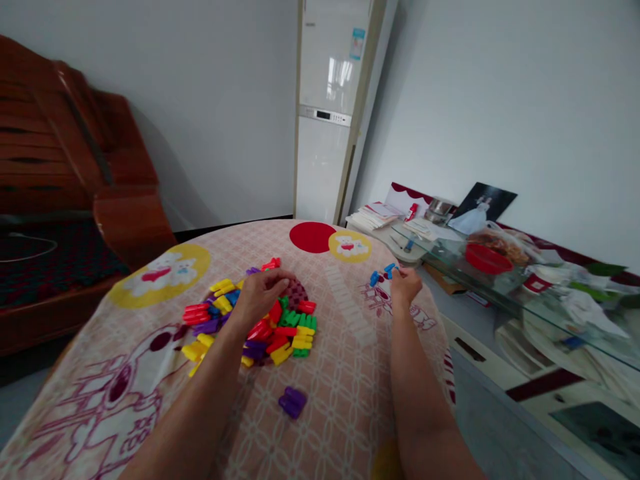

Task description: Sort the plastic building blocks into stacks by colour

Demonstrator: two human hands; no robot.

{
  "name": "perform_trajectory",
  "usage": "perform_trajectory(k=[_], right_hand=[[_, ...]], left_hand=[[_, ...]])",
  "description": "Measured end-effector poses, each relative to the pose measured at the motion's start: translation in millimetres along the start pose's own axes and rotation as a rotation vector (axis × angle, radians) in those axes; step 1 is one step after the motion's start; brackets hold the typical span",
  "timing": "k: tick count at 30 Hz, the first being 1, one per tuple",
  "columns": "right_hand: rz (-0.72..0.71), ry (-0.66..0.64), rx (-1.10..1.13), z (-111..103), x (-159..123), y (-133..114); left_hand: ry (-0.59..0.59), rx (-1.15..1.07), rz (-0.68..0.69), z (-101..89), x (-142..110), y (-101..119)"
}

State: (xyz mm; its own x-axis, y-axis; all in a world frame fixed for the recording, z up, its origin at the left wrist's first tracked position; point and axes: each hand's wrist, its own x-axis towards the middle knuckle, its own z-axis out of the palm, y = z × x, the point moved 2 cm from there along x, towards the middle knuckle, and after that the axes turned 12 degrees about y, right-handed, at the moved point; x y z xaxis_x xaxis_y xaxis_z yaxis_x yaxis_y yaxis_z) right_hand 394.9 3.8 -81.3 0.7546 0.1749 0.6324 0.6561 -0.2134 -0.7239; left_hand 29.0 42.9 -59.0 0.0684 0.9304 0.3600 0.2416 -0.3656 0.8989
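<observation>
A heap of small plastic toy pieces (280, 330) in red, yellow, green, blue and purple lies on a round table covered by a pink checked cloth (340, 400). My left hand (260, 297) rests on top of the heap with its fingers curled down onto the pieces. My right hand (404, 285) is out at the table's right edge, pinching a blue piece (390, 269). Another blue piece (373, 278) lies just to its left. A lone purple piece (293, 402) sits on the cloth nearer to me.
A glass-topped side table (500, 273) at the right holds papers, a red bowl, a photo and bags. A tall white standing unit (327, 113) is in the far corner. A dark wooden seat (75, 200) stands at the left.
</observation>
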Motion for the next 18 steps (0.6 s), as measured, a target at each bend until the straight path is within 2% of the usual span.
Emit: perform_trajectory(k=[3, 8, 14, 18], right_hand=[[0.022, -0.004, -0.091, 7, -6, 11], [-0.023, -0.139, -0.13, 15, -14, 16], [-0.067, -0.129, -0.195, 14, -12, 12], [-0.155, -0.279, -0.176, 17, -11, 10]], left_hand=[[0.022, -0.012, -0.03, -0.8, -1, -1], [0.047, -0.035, -0.069, 1.3, -3, -1], [0.057, -0.055, -0.073, -1.4, -1, 2], [0.095, -0.062, -0.095, -7.3, -1, 6]])
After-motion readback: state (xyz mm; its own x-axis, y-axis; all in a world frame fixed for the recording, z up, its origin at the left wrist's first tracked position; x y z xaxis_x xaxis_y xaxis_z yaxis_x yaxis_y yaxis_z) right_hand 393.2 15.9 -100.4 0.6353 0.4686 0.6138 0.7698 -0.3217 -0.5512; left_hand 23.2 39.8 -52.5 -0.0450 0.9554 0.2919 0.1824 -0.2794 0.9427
